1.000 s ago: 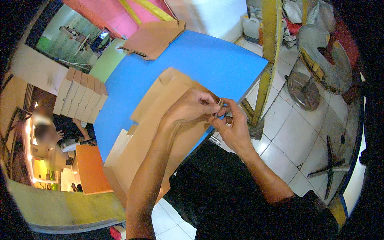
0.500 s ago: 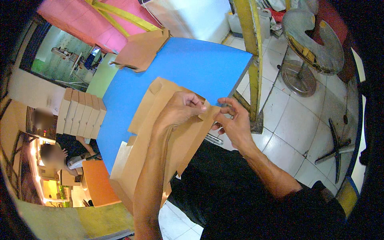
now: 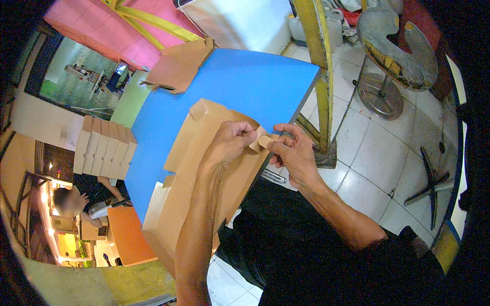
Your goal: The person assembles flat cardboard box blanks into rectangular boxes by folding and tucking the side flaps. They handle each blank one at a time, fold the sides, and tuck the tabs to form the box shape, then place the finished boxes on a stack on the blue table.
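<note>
A brown cardboard box blank [image 3: 186,153], partly folded with raised corner flaps, lies along the near edge of the blue table [image 3: 255,76]. My left hand [image 3: 232,143] reaches over it, with thumb and fingers pinched together at its right corner. What lies between those fingertips is mostly hidden. At the same corner, my right hand [image 3: 296,153] has thumb and forefinger closed on a small rounded cardboard tab [image 3: 265,141]. Its other fingers are loosely curled.
Folded cardboard [image 3: 178,66] rests at the table's far left corner. A stack of closed boxes [image 3: 104,148] stands left. Beyond is another person [image 3: 104,188] near an orange table [image 3: 127,234]. A yellow post [image 3: 321,81] and worn stool [image 3: 398,46] are at right.
My right hand has closed in on the corner, and the rounded tab now shows at its fingertips. My left hand has shifted slightly down, still pinched.
</note>
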Available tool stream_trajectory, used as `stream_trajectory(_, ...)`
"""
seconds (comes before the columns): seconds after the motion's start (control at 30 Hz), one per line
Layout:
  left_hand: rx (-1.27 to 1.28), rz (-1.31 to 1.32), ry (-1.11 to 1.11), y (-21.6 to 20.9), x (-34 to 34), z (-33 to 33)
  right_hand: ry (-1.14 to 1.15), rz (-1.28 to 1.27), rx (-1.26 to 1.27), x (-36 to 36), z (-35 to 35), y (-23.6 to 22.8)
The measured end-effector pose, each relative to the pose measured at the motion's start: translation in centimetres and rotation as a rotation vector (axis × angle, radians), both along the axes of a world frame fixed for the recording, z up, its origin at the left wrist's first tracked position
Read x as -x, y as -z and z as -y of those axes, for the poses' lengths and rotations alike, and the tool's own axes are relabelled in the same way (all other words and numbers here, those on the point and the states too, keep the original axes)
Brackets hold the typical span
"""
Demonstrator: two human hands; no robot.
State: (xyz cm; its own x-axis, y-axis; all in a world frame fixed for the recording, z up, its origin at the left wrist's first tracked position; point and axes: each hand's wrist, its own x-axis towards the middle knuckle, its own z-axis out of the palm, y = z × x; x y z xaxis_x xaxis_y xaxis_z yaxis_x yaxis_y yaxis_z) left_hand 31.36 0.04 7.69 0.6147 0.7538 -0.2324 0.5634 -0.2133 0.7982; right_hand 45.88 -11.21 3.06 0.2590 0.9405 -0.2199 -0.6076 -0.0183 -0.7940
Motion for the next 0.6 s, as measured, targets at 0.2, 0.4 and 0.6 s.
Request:
stream_trajectory(0.2,0.124,0.108,-0.042,1.1,0.42,0.02,-0.027,0.039,-0.03,-0.08,-0.43,0.07)
stream_trajectory(0.4,0.2,0.178,-0.112,1.09,0.46,0.11,-0.011,0.053,-0.004,-0.02,-0.62,-0.04)
stream_trajectory(0.6,0.203,0.181,-0.095,0.85,0.36,0.27,-0.048,0.08,-0.025,-0.27,-0.88,-0.2)
